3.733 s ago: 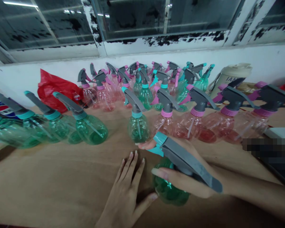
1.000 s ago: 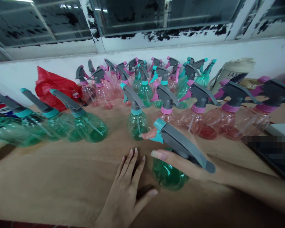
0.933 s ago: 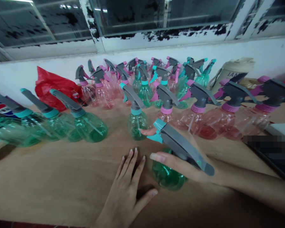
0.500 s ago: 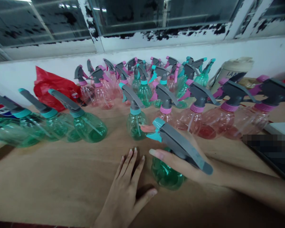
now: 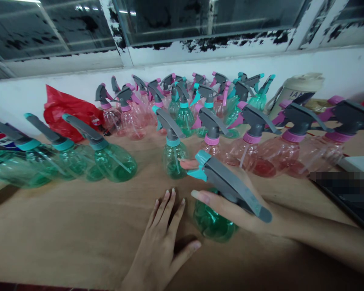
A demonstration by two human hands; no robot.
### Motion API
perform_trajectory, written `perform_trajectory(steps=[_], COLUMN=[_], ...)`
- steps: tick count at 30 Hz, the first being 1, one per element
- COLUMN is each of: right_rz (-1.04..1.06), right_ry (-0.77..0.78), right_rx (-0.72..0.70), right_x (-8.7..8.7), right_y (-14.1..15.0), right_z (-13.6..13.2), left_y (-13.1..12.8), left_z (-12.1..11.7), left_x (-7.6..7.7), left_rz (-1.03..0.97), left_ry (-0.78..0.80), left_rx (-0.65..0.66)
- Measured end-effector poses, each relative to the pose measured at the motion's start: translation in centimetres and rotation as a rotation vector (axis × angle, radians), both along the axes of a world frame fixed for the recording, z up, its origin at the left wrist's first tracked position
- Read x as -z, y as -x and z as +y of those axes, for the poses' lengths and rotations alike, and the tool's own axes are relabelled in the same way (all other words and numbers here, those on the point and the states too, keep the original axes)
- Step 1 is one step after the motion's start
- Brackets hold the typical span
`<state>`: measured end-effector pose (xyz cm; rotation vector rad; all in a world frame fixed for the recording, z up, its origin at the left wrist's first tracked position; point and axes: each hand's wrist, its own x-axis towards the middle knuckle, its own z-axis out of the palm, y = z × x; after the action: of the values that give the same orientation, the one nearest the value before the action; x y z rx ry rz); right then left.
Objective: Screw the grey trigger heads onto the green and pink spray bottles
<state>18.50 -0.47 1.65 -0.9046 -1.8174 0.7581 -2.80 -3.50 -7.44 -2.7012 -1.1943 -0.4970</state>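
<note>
My right hand (image 5: 230, 208) is wrapped round the neck of a green spray bottle (image 5: 216, 226) with a grey and turquoise trigger head. The bottle stands at the table's near side, its nozzle pointing left and away from me. Part of its neck is hidden by my thumb and palm. To its left, my left hand (image 5: 162, 242) lies flat on the wooden table (image 5: 79, 230), fingers stretched out and holding nothing. Just beyond my right fingertips stands another green spray bottle (image 5: 174, 161).
Pink spray bottles (image 5: 255, 155) line up at the right, and green ones (image 5: 115, 161) at the left. Several more crowd the back near the wall. A red plastic bag (image 5: 66, 113), a beige bag-like container (image 5: 300, 91) and a dark flat device (image 5: 348, 202) lie around them.
</note>
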Motion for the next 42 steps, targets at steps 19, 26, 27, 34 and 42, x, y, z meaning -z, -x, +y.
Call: perform_trajectory(steps=[19, 26, 27, 34, 42], right_rz=[0.005, 0.013, 0.005, 0.006, 0.017], right_ry=[-0.088, -0.070, -0.062, -0.030, -0.013], right_rx=[-0.057, -0.039, -0.031, 0.007, 0.006], right_x=[0.4, 0.8, 0.9, 1.0, 1.4], right_y=[-0.3, -0.3, -0.2, -0.3, -0.3], right_z=[0.3, 0.5, 0.5, 0.2, 0.3], left_y=[0.2, 0.0, 0.0, 0.1, 0.2], left_z=[0.0, 0.0, 0.0, 0.0, 0.1], left_x=[0.3, 0.1, 0.0, 0.4, 0.5], left_rz=[-0.014, -0.019, -0.019, -0.017, 0.008], left_ry=[0.030, 0.004, 0.001, 0.047, 0.046], left_rx=[0.017, -0.002, 0.000, 0.001, 0.008])
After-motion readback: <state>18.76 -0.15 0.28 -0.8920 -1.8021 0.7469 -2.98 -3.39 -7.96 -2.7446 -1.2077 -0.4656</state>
